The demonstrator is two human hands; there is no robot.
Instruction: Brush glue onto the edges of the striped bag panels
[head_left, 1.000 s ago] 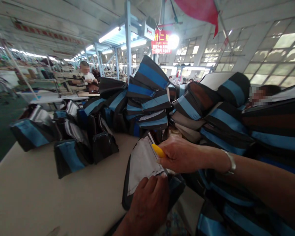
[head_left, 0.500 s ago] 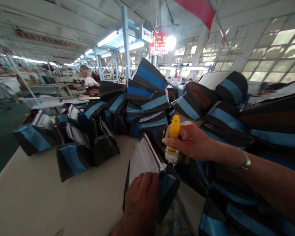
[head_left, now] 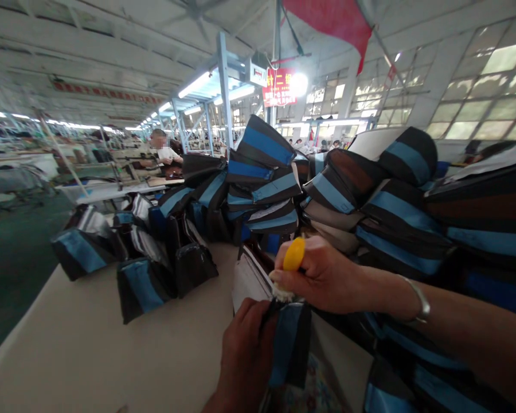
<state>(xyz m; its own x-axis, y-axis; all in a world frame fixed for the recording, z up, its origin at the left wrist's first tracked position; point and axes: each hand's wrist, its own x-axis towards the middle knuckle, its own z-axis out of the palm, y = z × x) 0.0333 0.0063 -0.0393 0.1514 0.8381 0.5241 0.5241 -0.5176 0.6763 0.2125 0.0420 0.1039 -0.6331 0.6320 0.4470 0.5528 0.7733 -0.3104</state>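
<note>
the right hand [head_left: 322, 278], arm reaching in from the right, grips a yellow tool [head_left: 293, 254] upright over the bag [head_left: 284, 344]; the left hand [head_left: 245, 355] clutches that bag at the desk [head_left: 90, 355] edge.

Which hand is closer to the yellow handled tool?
Right. The right hand grips the yellow tool; the left hand is below it, holding the blue-striped bag.
</note>
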